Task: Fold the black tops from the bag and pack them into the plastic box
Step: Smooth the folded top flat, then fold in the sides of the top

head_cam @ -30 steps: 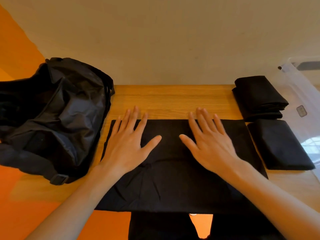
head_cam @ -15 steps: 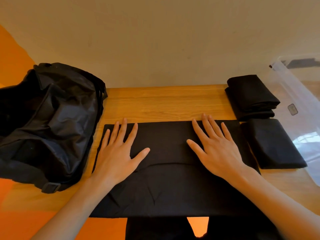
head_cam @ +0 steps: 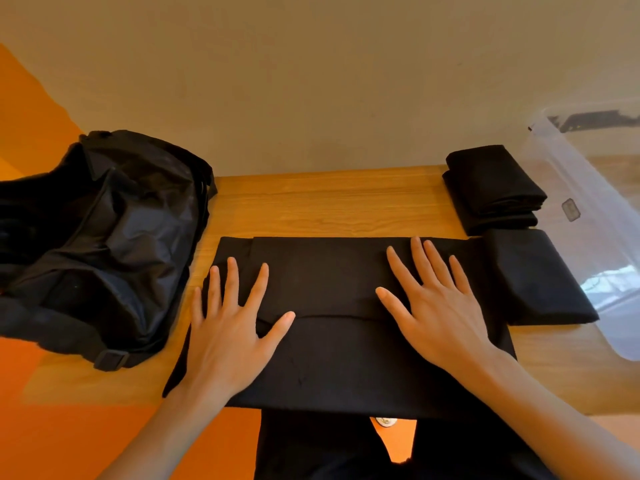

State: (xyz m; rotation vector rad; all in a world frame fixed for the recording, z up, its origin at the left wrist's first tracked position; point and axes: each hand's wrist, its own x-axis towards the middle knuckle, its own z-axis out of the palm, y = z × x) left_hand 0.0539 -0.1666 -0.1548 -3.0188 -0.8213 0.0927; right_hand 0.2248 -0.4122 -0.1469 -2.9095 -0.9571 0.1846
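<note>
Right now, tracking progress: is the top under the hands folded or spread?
Partly folded: the black top lies flat, a doubled layer's edge crossing its middle.

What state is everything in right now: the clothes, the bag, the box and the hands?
Black top, partly folded, flat on the table.
Left hand, open, pressing the top's left side.
Right hand, open, pressing its right side.
Folded stack, fully folded, far right.
Folded top, fully folded, nearer, beside the stack.
Bag, slumped at left.
Plastic box, clear, contents unclear.
</note>
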